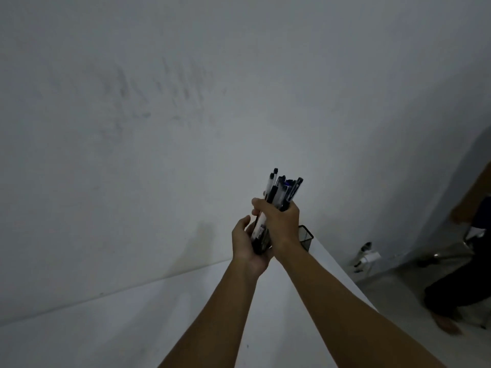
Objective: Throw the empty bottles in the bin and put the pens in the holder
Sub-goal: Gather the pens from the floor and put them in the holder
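Both hands are up off the table [106,328], and the pens [280,189] are gathered — a whole bundle, caps fanning out above the fist; the right hand [279,224] is clamped round the middle of them, the left hand [248,244] cupped under the lower ends; the mesh holder [306,238] waits just behind the right wrist, seemingly unfilled; no bottles or bin in view — that half can't be judged; dropping the bundle in remains.
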